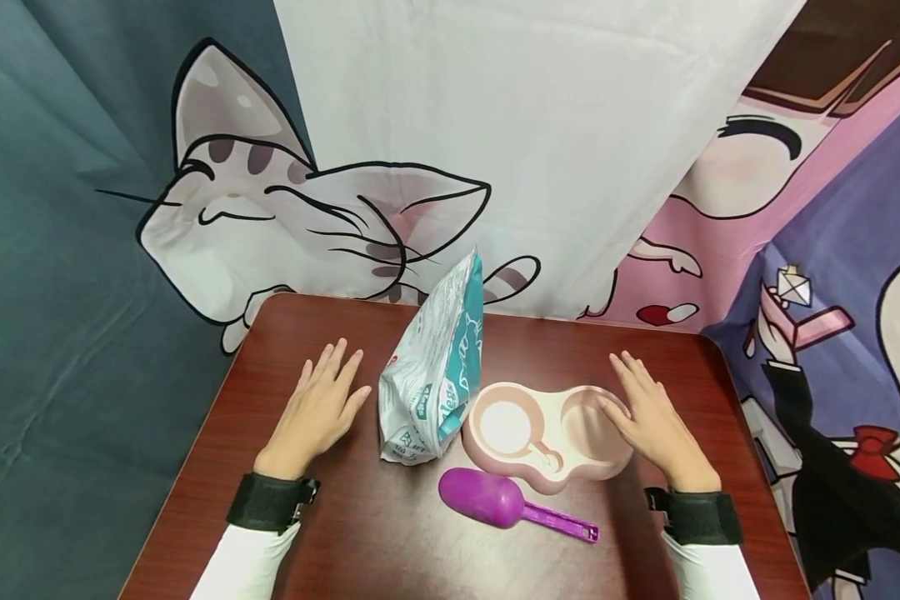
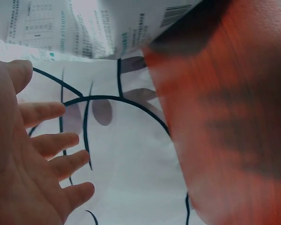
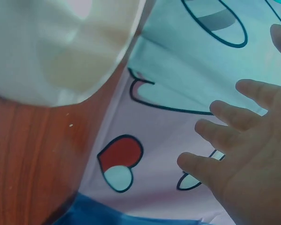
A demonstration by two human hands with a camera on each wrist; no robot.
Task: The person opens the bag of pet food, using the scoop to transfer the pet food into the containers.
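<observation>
My left hand point(image 1: 313, 417): fingers stretched out, near the bag point(image 1: 423, 379).
My right hand point(image 1: 658, 427): fingers stretched out too, near the pink bowl point(image 1: 549, 421).
My two hands: well apart, with the bag and bowl between them.
Bag: standing up on the brown table point(image 1: 360, 542), left of the bowl.
Bowl: two round dips.
Scoop point(image 1: 487, 497): purple, lying in front of the bowl, handle pointing right.
Cloth point(image 1: 570, 125): behind the table, with a cat.

A reddish-brown, wood-grained table point(image 1: 367, 542) carries an upright teal-and-white printed bag point(image 1: 431, 375), a pink double-bowl pet feeder point(image 1: 546, 411) beside it — and, just before the feeder, a purple scoop point(image 1: 487, 498).
</observation>
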